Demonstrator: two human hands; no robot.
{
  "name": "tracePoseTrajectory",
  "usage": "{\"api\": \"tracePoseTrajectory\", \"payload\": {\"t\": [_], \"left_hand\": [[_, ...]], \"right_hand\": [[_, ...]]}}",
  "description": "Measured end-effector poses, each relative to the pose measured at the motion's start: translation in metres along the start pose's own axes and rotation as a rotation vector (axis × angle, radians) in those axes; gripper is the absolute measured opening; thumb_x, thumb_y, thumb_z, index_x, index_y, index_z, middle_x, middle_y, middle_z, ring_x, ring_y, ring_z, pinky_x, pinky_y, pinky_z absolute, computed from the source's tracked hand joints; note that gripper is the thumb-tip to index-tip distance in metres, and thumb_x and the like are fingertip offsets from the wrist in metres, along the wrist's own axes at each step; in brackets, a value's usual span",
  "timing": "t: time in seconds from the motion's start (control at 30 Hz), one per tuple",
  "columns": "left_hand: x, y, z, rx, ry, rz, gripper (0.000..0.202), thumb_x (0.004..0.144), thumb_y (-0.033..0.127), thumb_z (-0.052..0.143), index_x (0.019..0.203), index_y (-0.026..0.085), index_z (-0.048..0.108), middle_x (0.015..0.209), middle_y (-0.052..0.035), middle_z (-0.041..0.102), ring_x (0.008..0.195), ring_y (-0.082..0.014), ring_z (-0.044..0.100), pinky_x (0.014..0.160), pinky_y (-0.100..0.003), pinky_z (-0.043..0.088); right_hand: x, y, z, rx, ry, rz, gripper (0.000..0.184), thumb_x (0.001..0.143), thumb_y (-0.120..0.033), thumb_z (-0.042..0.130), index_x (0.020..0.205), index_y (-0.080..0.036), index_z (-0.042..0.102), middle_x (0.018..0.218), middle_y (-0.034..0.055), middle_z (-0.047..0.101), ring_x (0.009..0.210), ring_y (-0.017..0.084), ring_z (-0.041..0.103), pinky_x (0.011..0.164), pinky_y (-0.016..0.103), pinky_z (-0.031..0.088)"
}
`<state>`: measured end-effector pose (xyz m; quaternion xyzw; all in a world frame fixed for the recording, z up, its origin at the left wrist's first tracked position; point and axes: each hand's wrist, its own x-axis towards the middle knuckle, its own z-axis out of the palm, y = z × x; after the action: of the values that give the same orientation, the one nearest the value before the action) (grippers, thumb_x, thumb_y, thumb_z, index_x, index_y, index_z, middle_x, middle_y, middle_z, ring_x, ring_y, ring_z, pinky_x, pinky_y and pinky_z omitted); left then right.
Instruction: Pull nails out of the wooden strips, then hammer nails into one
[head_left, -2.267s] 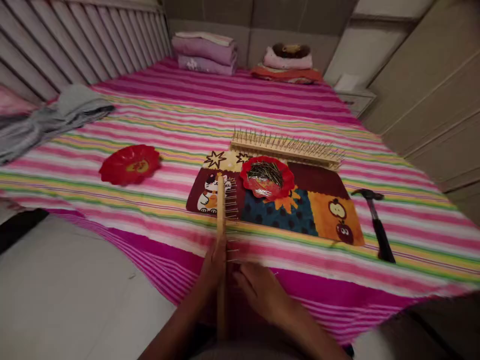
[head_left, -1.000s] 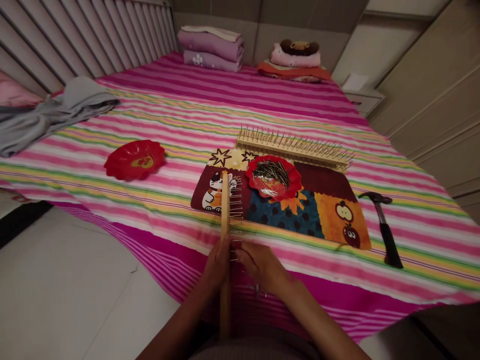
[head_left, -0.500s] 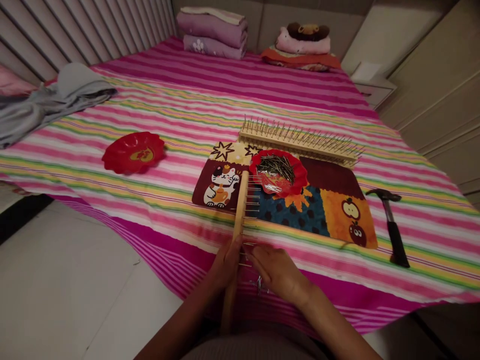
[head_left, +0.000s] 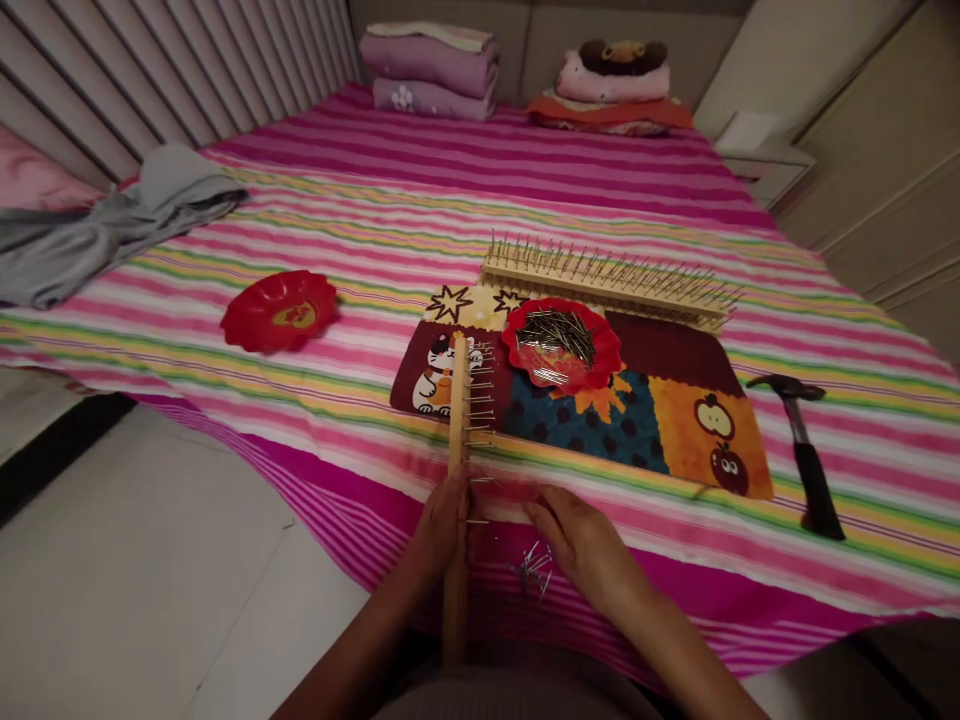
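My left hand (head_left: 441,518) is wrapped around a wooden strip (head_left: 457,430), which stands lengthwise in front of me. Several nails (head_left: 480,400) stick out of its right side. Just right of the strip, and apart from it, is my right hand (head_left: 589,545), thumb and fingers pressed together; whatever is between the fingertips is too small to make out. Below those fingertips a small pile of loose nails (head_left: 534,570) lies on the bed's edge. Beyond the strip sits a red scalloped dish (head_left: 607,365) filled with nails, on a patterned mat (head_left: 585,430).
Behind the mat lies a wooden piece (head_left: 600,290) bristling with upright nails. A hammer (head_left: 810,470) rests at the right, and another red dish (head_left: 281,312) at the left. Grey clothing (head_left: 112,235) and folded bedding (head_left: 431,75) lie farther off on the striped bedsheet.
My right hand has moved right, away from the strip. The strip's top end has shifted left, over the cat picture. The loose nail pile shows more fully.
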<state>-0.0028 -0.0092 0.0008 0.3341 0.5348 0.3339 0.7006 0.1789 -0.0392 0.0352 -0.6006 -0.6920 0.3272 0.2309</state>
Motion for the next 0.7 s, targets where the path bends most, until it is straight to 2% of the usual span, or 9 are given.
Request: {"api": "tracePoseTrajectory", "payload": {"t": [0.07, 0.13, 0.2, 0.33, 0.4, 0.47, 0.53, 0.63, 0.7], "left_hand": [[0.001, 0.001, 0.002, 0.064, 0.043, 0.061, 0.06, 0.08, 0.076, 0.034, 0.059, 0.021, 0.044, 0.043, 0.0047, 0.042, 0.037, -0.0108, 0.038, 0.036, -0.024, 0.033], [0.003, 0.004, 0.003, 0.138, 0.086, 0.143, 0.061, 0.08, 0.077, 0.035, 0.057, 0.021, 0.044, 0.045, 0.0041, 0.042, 0.042, -0.0106, 0.039, 0.04, -0.024, 0.033], [0.001, 0.01, 0.002, 0.193, 0.105, 0.196, 0.061, 0.079, 0.077, 0.037, 0.055, 0.021, 0.043, 0.046, 0.0041, 0.042, 0.043, -0.0106, 0.039, 0.041, -0.025, 0.033], [-0.01, 0.028, -0.004, 0.243, 0.056, 0.141, 0.059, 0.083, 0.074, 0.031, 0.055, 0.023, 0.041, 0.04, 0.005, 0.037, 0.036, -0.0117, 0.036, 0.038, -0.026, 0.029], [-0.016, 0.035, -0.007, 0.268, 0.044, 0.188, 0.057, 0.085, 0.071, 0.032, 0.058, 0.022, 0.045, 0.044, 0.0043, 0.042, 0.04, -0.0122, 0.039, 0.041, -0.027, 0.033], [-0.021, 0.038, -0.007, 0.308, 0.062, 0.299, 0.053, 0.085, 0.068, 0.038, 0.062, 0.021, 0.047, 0.053, 0.0033, 0.047, 0.049, -0.0125, 0.043, 0.048, -0.026, 0.037], [-0.022, 0.04, -0.004, 0.323, 0.055, 0.348, 0.051, 0.086, 0.066, 0.04, 0.065, 0.02, 0.048, 0.057, 0.0028, 0.049, 0.053, -0.0126, 0.044, 0.051, -0.026, 0.038], [-0.017, 0.05, 0.001, 0.29, -0.013, 0.329, 0.052, 0.086, 0.066, 0.037, 0.065, 0.02, 0.048, 0.055, 0.0031, 0.047, 0.05, -0.0112, 0.043, 0.047, -0.024, 0.036], [-0.013, 0.064, -0.002, 0.231, -0.043, 0.261, 0.053, 0.084, 0.068, 0.037, 0.066, 0.02, 0.047, 0.052, 0.0044, 0.044, 0.043, -0.0096, 0.04, 0.042, -0.022, 0.033]], "right_hand": [[-0.002, -0.016, 0.013, 0.068, -0.051, -0.018, 0.03, 0.097, -0.039, 0.036, 0.088, -0.022, 0.06, 0.079, 0.0057, 0.068, 0.07, 0.02, 0.063, 0.063, 0.031, 0.045], [-0.003, -0.03, 0.02, 0.095, -0.09, -0.08, 0.027, 0.096, -0.035, 0.038, 0.083, -0.022, 0.058, 0.077, 0.0042, 0.066, 0.068, 0.019, 0.06, 0.062, 0.029, 0.042], [-0.003, -0.037, 0.022, 0.111, -0.071, -0.13, 0.024, 0.094, -0.03, 0.04, 0.078, -0.022, 0.055, 0.074, 0.0027, 0.063, 0.066, 0.017, 0.056, 0.061, 0.028, 0.04], [0.0, -0.041, 0.02, 0.299, 0.027, -0.054, 0.032, 0.092, -0.031, 0.038, 0.061, -0.023, 0.042, 0.058, -0.0027, 0.049, 0.056, 0.013, 0.047, 0.055, 0.025, 0.036], [0.002, -0.044, 0.02, 0.373, 0.009, -0.035, 0.033, 0.092, -0.033, 0.038, 0.061, -0.023, 0.041, 0.058, -0.0033, 0.047, 0.056, 0.013, 0.045, 0.055, 0.025, 0.035], [0.002, -0.049, 0.023, 0.389, -0.033, -0.07, 0.031, 0.092, -0.034, 0.038, 0.064, -0.023, 0.044, 0.061, -0.0026, 0.049, 0.059, 0.014, 0.045, 0.056, 0.026, 0.036], [0.003, -0.056, 0.026, 0.367, -0.034, -0.116, 0.03, 0.093, -0.034, 0.037, 0.066, -0.023, 0.043, 0.063, -0.0019, 0.049, 0.059, 0.014, 0.044, 0.057, 0.026, 0.035], [0.002, -0.064, 0.024, 0.294, 0.025, -0.174, 0.029, 0.092, -0.032, 0.036, 0.065, -0.024, 0.04, 0.06, -0.0022, 0.045, 0.055, 0.013, 0.04, 0.054, 0.026, 0.032], [0.0, -0.064, 0.018, 0.301, 0.075, -0.187, 0.03, 0.092, -0.033, 0.036, 0.064, -0.023, 0.04, 0.058, -0.0028, 0.044, 0.053, 0.013, 0.04, 0.053, 0.026, 0.031]]}}
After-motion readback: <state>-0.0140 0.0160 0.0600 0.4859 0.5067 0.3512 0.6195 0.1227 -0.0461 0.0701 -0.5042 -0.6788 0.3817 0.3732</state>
